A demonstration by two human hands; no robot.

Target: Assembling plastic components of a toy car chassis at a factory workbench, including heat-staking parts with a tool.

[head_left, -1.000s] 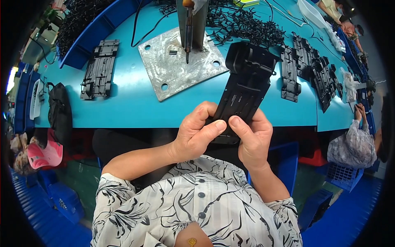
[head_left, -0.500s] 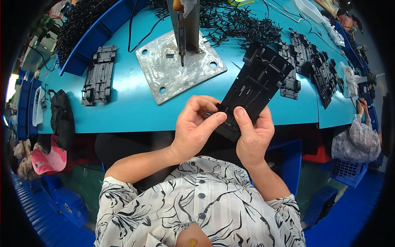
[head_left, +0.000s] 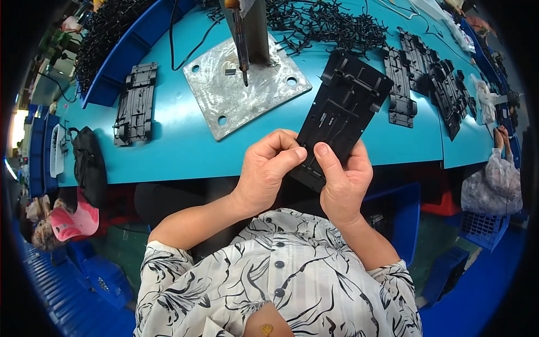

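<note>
Gripping the black panel (head_left: 343,109) near its close end, your right hand (head_left: 347,180) lays its thumb on the face, while its other fingers curl round the right edge and partly out of sight. Your left hand (head_left: 268,168) is closed at the panel's lower left edge, with the thumb tip against it and the index finger bent in tight; you cannot tell from this view whether a small piece sits between them. The panel is held up in front of you at the near edge of the blue-green table (head_left: 185,149), tilted so that its far end leans to the right. Its ribbed side, with raised bars and small pale marks, faces you.

Beyond your left hand, a scuffed metal plate (head_left: 252,101) with round holes lies on the table, and a thin pointed tool (head_left: 242,53) hangs tip down over it, beside an upright metal post (head_left: 257,33). To the left lies another panel (head_left: 135,106), near a blue bin (head_left: 124,59) heaped with small dark parts (head_left: 104,42). Past your panel's far end spreads a tangled pile of black pieces (head_left: 331,27). On the right, several more panels (head_left: 418,62) lie close together, some overlapping, near a clear plastic bag (head_left: 486,101).
</note>
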